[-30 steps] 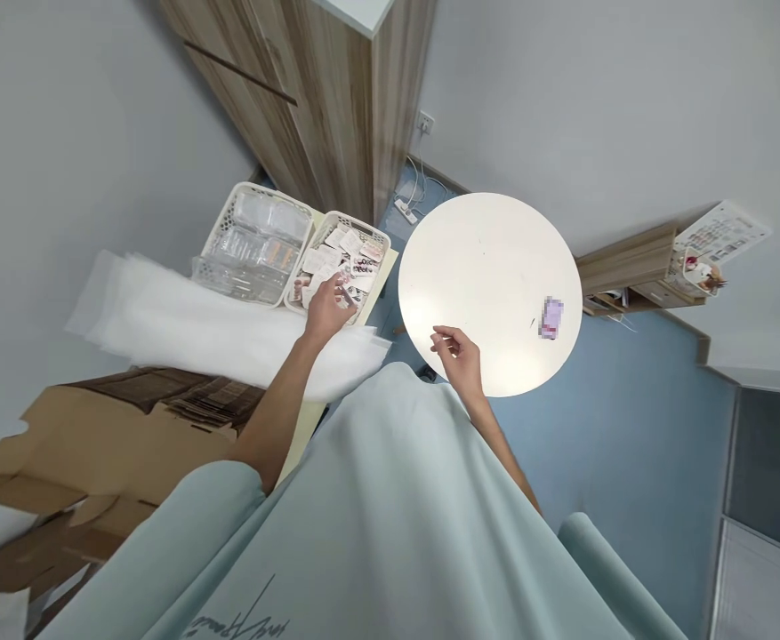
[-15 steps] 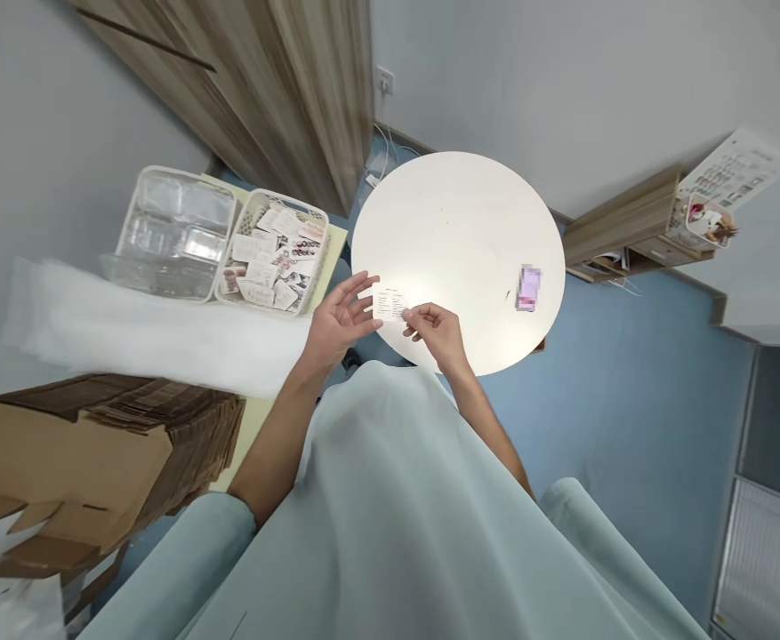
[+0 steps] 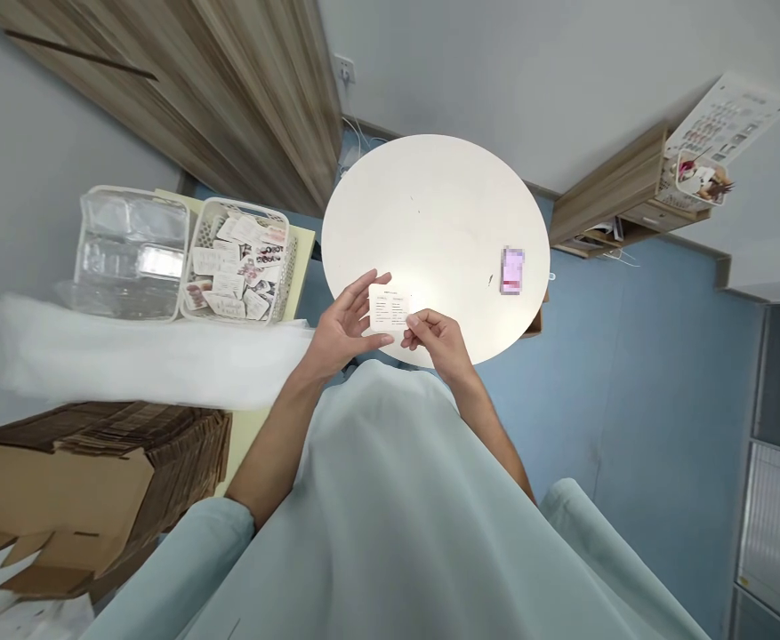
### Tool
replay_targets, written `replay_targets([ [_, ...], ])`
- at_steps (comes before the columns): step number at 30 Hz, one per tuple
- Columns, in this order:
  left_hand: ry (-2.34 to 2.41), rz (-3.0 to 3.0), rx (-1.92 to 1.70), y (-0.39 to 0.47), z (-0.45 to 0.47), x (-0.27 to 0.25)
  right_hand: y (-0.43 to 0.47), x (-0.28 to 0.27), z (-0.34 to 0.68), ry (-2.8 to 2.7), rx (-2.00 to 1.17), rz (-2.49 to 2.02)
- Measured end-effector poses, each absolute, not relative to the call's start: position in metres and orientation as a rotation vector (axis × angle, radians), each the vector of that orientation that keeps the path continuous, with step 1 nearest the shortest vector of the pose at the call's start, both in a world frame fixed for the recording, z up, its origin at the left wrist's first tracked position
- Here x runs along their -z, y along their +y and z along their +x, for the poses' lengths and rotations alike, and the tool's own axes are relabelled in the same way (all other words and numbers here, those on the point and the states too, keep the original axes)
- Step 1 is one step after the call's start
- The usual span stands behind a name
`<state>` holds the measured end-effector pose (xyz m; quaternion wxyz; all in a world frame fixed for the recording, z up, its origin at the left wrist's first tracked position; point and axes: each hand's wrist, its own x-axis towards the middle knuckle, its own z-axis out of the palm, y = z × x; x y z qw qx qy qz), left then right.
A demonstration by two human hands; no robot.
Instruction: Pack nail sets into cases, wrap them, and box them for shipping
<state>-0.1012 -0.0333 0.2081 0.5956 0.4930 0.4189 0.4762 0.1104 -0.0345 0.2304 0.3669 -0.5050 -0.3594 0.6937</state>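
Between my two hands is a small white card printed with columns of dark text. My right hand pinches the card at its lower right corner between thumb and fingers. My left hand is beside the card's left edge, fingers spread and thumb apart; whether a fingertip touches the card I cannot tell. Both hands are over the near edge of a round white table. A blurred pink-purple item lies on the table's right side.
To the left, a white basket holds several printed cards, beside a bin of clear plastic boxes. Nearer lie white wrapping sheets and stacked cardboard boxes. A wooden cabinet stands along the wall at right.
My view has shifted, so the table and baskets appear further left. The card now faces me more fully, still in my right hand, and my left hand's thumb is further from its fingers.
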Motion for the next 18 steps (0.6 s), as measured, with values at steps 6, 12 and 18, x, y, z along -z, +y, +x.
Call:
replay_targets([
  [6,0.971,1.198,-1.104,-0.036,-0.094,-0.218,-0.037,-0.232,0.106,-0.89,-1.914,-1.184],
  [12,1.072,1.319,-1.117,-0.042,-0.103,-0.225,-0.037,-0.236,0.096,-1.025,-1.742,-1.341],
  [18,1.251,1.515,-1.076,-0.049,-0.118,-0.225,-0.043,-0.257,0.089,-1.235,-1.512,-1.434],
])
